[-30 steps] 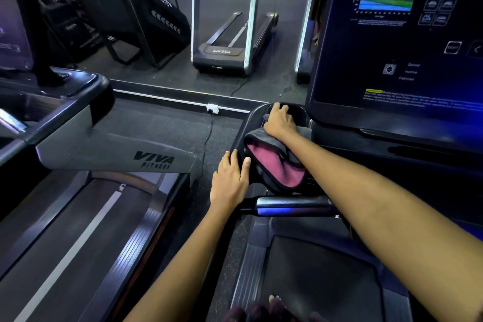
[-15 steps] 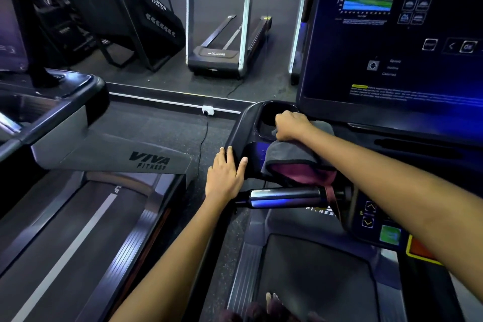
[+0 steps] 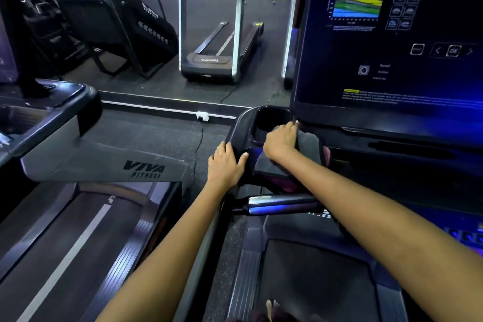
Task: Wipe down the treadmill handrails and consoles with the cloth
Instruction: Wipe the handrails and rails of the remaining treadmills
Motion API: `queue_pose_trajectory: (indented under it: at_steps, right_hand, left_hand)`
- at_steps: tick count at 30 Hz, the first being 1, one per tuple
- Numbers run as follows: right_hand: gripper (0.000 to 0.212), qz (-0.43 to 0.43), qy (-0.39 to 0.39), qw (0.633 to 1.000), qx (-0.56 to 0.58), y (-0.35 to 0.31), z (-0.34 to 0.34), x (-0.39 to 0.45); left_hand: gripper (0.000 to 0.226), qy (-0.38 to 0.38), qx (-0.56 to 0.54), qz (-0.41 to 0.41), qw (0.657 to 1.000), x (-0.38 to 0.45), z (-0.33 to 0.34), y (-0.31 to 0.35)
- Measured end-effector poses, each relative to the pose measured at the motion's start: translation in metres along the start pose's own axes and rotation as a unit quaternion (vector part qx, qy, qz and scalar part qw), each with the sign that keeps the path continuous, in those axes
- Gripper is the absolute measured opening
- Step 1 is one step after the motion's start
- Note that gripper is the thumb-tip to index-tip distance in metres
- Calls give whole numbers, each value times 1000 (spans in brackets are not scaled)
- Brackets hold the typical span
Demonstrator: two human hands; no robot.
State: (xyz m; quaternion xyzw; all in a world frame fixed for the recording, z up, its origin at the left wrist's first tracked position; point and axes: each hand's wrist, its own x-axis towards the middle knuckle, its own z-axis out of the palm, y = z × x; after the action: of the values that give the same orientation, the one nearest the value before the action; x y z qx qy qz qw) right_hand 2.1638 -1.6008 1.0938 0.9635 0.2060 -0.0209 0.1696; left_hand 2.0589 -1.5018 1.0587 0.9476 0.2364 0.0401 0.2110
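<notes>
A grey cloth (image 3: 307, 153) with a pink underside lies on the black console tray (image 3: 241, 125) of the treadmill in front of me, beside a round cup holder (image 3: 271, 119). My right hand (image 3: 281, 140) presses down on the cloth and grips it. My left hand (image 3: 226, 165) rests flat on the tray's left edge, fingers together, holding nothing. A shiny metal handrail grip (image 3: 279, 204) runs crosswise just below both hands. The lit console screen (image 3: 392, 42) rises to the right.
A second treadmill marked VIVA FITNESS (image 3: 143, 168) stands close on my left with its belt (image 3: 65, 256). A power cable (image 3: 200, 146) runs across the floor between the machines to a wall socket. Another treadmill (image 3: 219, 34) and a black machine (image 3: 117, 26) appear farther back.
My right hand has slid the cloth from the tray's front left corner rightward and back, toward the screen's base. My left hand has stayed on the tray's edge.
</notes>
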Motion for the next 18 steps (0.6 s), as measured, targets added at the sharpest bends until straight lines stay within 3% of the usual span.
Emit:
queue_pose_trajectory:
  at_steps: [8,18]
  right_hand:
    - [31,-44,68,986,145,10,13,21]
    - [28,4,-30,970,241,4,-16,62]
  left_hand:
    - [67,-65,72,54,994,45,9,3]
    - [56,-34,67,68,995,46,20,-6]
